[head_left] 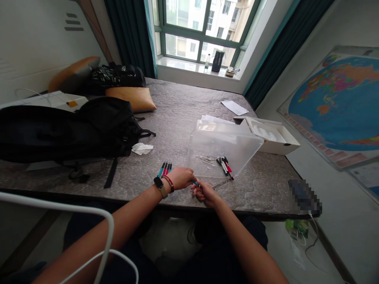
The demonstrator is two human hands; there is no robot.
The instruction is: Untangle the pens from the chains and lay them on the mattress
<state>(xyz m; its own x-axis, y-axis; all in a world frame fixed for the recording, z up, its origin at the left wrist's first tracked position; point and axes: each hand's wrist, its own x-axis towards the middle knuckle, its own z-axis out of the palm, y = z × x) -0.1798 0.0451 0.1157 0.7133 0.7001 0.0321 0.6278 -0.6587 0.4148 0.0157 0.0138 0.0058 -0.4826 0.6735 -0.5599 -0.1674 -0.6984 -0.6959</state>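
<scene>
Near the front edge of the mattress, my left hand [182, 178] and my right hand [207, 194] meet. A teal pen [194, 182] spans the small gap between them, with fingers of both hands closed on it; its ends are hidden. Beside my left wrist lie several teal and pink pens [165, 169] with black ends, side by side. Beyond my hands is a clear plastic container [245, 148]. Thin silvery pieces [207, 158], too small to name, and a group of black, white and red pens [225, 167] lie at its near part.
A black backpack [100, 126] and crumpled tissue [142, 148] lie left. At right are an open white box [275, 136] and a pixelated dark object [304, 196] with a cable. A white tube [59, 201] crosses the lower left foreground.
</scene>
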